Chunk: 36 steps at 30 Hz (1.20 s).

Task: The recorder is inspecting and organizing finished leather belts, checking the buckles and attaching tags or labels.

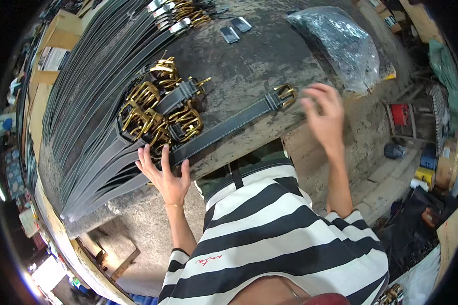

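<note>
A dark belt with pale edge stitching (229,127) lies slantwise along the near edge of the worktable, its gold-coloured buckle (286,95) at the right end. My right hand (324,110), slightly blurred, is just right of that buckle, fingers apart and holding nothing. Spread over the belt's left part, my left hand (166,173) has its fingertips at the strap and the lower edge of a heap of belts with gold-coloured buckles (149,118). Whether its fingers press on the strap cannot be told. Many long dark belt straps (99,76) fan out at the left.
Two small dark cards or tags (229,34) lie on the worktable (259,61) at the back. A clear plastic bag (339,45) covers its right part. Tagged belts with buckles (179,15) are bunched at the top. Beyond the right edge stands a frame with a red object (399,114).
</note>
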### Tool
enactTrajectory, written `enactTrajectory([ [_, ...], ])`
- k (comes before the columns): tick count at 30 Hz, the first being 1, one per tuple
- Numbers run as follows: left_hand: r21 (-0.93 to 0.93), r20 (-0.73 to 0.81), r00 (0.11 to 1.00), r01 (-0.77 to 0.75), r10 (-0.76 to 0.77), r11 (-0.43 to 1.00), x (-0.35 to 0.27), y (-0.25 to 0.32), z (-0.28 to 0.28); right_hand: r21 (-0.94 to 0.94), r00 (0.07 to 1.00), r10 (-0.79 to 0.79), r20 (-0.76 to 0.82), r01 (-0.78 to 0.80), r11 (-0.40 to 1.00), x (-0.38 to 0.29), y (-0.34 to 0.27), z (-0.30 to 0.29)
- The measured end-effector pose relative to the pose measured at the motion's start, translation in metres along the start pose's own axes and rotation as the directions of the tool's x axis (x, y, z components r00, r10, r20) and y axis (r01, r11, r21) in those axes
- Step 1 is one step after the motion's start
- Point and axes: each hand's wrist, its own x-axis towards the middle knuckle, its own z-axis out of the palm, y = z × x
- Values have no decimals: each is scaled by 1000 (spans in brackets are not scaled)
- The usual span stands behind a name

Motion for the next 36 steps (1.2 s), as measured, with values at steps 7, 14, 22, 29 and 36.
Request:
enactTrajectory([
  [7, -130, -203, 973, -137, 109, 982, 11, -18, 18, 144, 997, -2, 73, -9, 990, 60, 13, 14],
  [14, -73, -146, 977, -169, 157, 983, -2, -3, 20, 118, 897, -298, 326, 274, 954, 150, -2, 112],
  [22, -238, -246, 967, -125, 65, 963, -17, 43, 14, 62, 771, -530, 353, 546, 836, 195, -45, 189],
  [29, -532, -218, 969, -215, 113, 819, -7, 101, 36, 113, 747, -594, 298, 591, 799, 228, -28, 203],
  [36, -682, -245, 961, -263, 126, 682, 52, 127, 51, 638, 999, -49, -8, 43, 769, 218, -55, 55],
])
